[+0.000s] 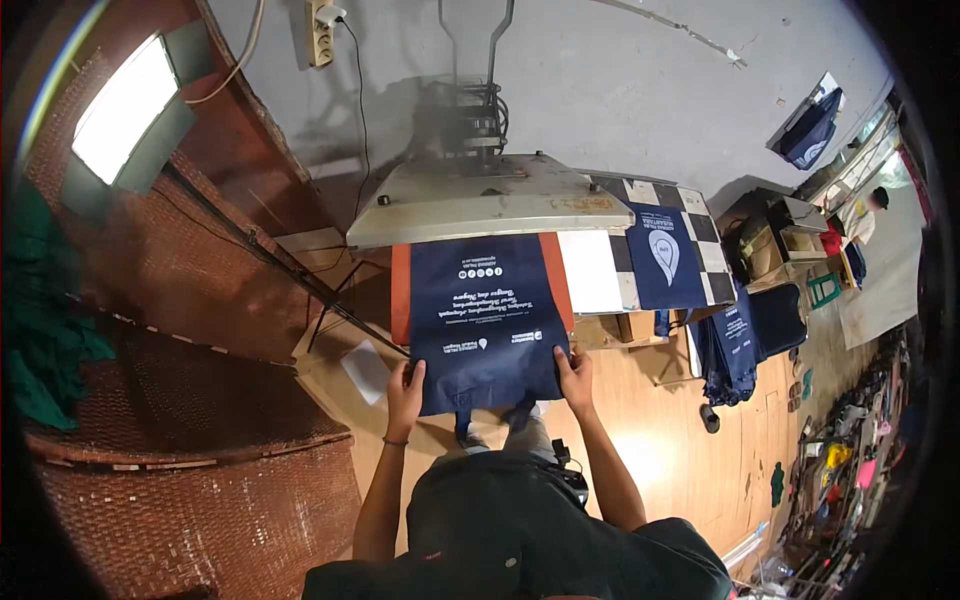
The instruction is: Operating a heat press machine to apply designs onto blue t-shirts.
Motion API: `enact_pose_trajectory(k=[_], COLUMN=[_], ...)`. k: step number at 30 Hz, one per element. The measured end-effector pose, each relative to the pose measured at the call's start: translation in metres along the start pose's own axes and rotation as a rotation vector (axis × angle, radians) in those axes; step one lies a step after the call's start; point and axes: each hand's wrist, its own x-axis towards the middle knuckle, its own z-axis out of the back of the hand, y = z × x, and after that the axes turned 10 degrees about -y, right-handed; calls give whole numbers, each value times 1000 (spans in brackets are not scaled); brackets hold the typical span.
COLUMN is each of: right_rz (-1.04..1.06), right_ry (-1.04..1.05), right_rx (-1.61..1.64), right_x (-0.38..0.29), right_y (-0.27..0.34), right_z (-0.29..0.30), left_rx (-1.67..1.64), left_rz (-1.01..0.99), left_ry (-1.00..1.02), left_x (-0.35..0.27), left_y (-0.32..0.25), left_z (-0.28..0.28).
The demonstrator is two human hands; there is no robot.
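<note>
A navy fabric tote bag (pixel 487 367) with white printing lies on the orange-red lower bed (pixel 402 300) of a heat press. Its far end goes out of sight beneath the metal upper platen (pixel 487 202). My left hand (pixel 406 390) pinches the bag's near left edge between thumb and fingers. On the near right edge, my right hand (pixel 574 379) grips the cloth the same way. The bag's handles hang down over the near side, above my feet.
Right of the press, a checkered table (pixel 701 202) bears another printed navy bag (pixel 664 255) and white paper (pixel 590 270). A stack of navy bags (pixel 727 352) hangs beyond it. A lamp (pixel 126 109) on a slanting stand is at left. Far right is another person (pixel 857 217).
</note>
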Motion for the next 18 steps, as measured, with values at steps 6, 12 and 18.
enact_pose_trajectory(k=[6,12,18], right_rz=[-48,80,278], right_ry=[25,-73,-102], right_rx=[-173,-210,-460], right_x=[-3,14,62], right_y=[-38,-51,-35], right_z=[1,-12,-28], left_rx=[28,34,203], left_rz=[63,-31,-306], left_ry=[-52,-74,-177], left_x=[6,28,62], left_y=[41,43,25], left_z=[5,-7,-20])
